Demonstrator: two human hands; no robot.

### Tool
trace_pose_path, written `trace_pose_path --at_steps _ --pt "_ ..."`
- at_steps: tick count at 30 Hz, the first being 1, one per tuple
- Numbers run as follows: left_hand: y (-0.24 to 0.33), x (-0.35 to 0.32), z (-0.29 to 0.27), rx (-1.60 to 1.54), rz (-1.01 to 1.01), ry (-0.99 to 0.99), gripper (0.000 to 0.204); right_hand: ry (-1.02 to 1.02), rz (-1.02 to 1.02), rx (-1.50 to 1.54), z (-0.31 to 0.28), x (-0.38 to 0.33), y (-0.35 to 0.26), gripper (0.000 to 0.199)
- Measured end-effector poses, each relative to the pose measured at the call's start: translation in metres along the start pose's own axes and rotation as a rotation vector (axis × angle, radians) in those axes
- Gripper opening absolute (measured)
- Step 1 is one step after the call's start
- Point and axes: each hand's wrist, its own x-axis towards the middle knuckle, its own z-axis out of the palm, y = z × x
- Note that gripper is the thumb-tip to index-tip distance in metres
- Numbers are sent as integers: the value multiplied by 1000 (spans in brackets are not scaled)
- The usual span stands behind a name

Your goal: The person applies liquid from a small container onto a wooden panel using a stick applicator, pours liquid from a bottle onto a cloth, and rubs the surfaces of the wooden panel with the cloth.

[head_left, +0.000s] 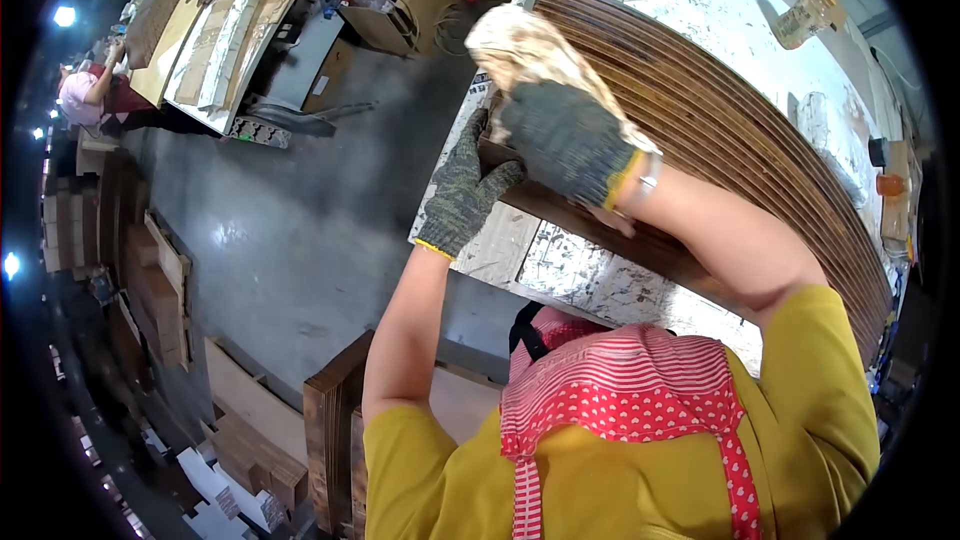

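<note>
My left hand [465, 192], in a dark knitted glove with a yellow cuff, grips the end of a dark brown wooden board [640, 240], its thumb on the near side and its fingers along the end. In a matching glove, my right hand [565, 135] is closed on a stained, cream-coloured cloth [530, 45], which bunches out beyond the knuckles and hangs along the wrist. The cloth lies over the board's left end, and the glove hides where they touch. Just behind stands a row of similar brown boards [700, 105], packed closely side by side.
The boards rest on a paint-marked white worktable [565, 260]. A clear bottle [803, 20] and a plastic-wrapped bundle [835, 135] lie at its far right. Across the grey floor [270, 270], another person [85, 95] stands by a second table. Stacked boards [335, 430] stand at lower left.
</note>
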Motion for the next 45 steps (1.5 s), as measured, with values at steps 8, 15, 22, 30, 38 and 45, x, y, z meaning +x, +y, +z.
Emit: trace_pose_path --at_steps 8,15,22,30,38,45 --pt "26 -6 4 -103 -88 -58 76 -57 7 -74 -27 28 -15 16" --pt "14 -14 8 140 -4 71 78 -163 288 238 -57 -46 25 21" --pt "-14 -8 9 196 162 125 70 -189 36 -29 -23 -57 17 23" --pt "2 -12 17 -218 86 97 73 -149 37 -37 -16 6 -10 24" --pt "-11 -23 19 28 140 201 72 -103 124 167 -30 -57 -8 21" --pt "4 -17 1 437 364 147 84 -124 337 98 -64 -79 -9 29"
